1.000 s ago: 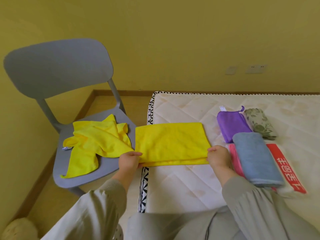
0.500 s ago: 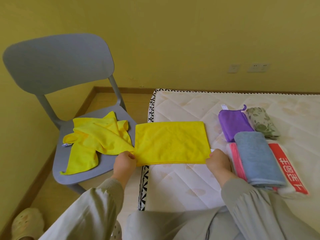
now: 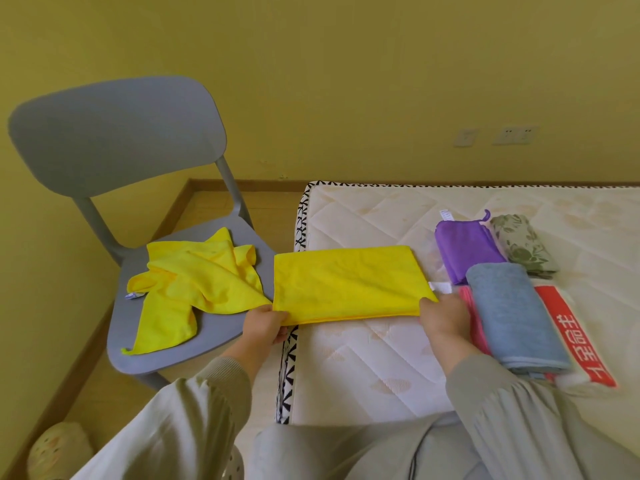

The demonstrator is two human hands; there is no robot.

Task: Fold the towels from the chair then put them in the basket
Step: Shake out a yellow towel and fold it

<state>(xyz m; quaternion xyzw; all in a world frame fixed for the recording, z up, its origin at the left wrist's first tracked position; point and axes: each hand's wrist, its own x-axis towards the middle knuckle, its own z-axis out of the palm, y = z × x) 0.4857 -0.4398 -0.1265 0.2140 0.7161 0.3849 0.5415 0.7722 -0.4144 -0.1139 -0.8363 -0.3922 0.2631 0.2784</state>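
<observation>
The one view comes from a wide-angle camera on the person's head, facing forward and tilted well down, so straight edges bow toward the frame's borders. The grey sleeves and lap fill the bottom of the frame, closest to the lens. The left hand and right hand sit just below the centre, near the camera, at the near corners of the folded yellow towel. The mattress spreads over the right half and recedes toward the wall, which takes the upper half. The grey chair stands at the left, farther off, with floor at the lower left.
</observation>
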